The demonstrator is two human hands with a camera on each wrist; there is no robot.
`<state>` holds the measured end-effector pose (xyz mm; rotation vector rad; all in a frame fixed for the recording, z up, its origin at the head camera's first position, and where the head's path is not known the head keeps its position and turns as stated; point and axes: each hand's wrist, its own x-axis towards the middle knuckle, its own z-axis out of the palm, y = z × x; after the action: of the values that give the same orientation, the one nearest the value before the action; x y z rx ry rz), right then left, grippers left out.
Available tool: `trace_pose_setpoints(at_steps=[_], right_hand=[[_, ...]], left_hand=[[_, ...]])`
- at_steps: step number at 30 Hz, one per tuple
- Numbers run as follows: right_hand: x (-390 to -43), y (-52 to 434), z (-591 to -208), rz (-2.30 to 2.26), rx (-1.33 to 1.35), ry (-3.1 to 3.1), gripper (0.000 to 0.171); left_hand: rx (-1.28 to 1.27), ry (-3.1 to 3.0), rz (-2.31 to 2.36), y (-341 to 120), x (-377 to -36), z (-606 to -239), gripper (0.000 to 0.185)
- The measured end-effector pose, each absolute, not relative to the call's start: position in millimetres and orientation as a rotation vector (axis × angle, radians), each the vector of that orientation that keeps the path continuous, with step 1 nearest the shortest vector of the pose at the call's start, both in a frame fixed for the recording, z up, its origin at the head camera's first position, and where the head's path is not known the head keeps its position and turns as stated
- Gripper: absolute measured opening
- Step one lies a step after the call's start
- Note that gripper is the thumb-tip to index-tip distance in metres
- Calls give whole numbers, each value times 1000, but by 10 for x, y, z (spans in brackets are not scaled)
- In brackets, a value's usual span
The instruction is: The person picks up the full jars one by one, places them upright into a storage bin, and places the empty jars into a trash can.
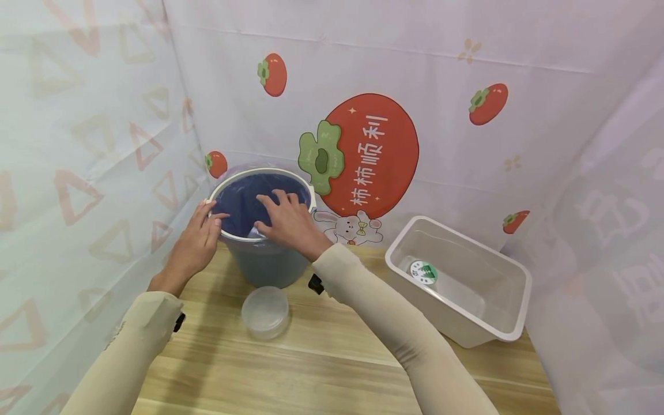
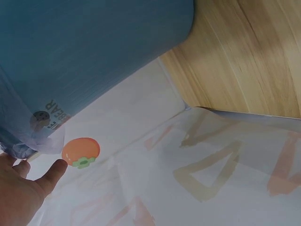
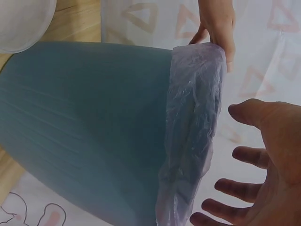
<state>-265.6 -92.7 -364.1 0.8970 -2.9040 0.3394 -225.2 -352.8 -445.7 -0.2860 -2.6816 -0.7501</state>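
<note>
- Head view: the bin (image 1: 261,262) stands upright on the surface (image 1: 332,357), bag liner (image 1: 244,202) over its rim, directly under your fingers.
- Your right hand (image 1: 287,222) lies spread inside the mouth, nearer the liner.
- Your left hand (image 1: 199,239) pinches the liner at the rim.

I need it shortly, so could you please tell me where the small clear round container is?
In the head view, the small clear container sits on the wooden table, just before the blue bin.
</note>
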Motion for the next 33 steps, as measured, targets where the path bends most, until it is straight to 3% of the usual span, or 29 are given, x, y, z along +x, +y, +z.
trace_pose_setpoints(at_steps=[18,33], right_hand=[[-2166,-883,-3637,219,1007,-2654,69],[-1678,-853,-4069,88,1093,-2439,64]], left_hand=[[-284,-2691,-760,-3533,-2234,-4475,57],[-299,-2686,-771,-3531,-2259,-4461,59]])
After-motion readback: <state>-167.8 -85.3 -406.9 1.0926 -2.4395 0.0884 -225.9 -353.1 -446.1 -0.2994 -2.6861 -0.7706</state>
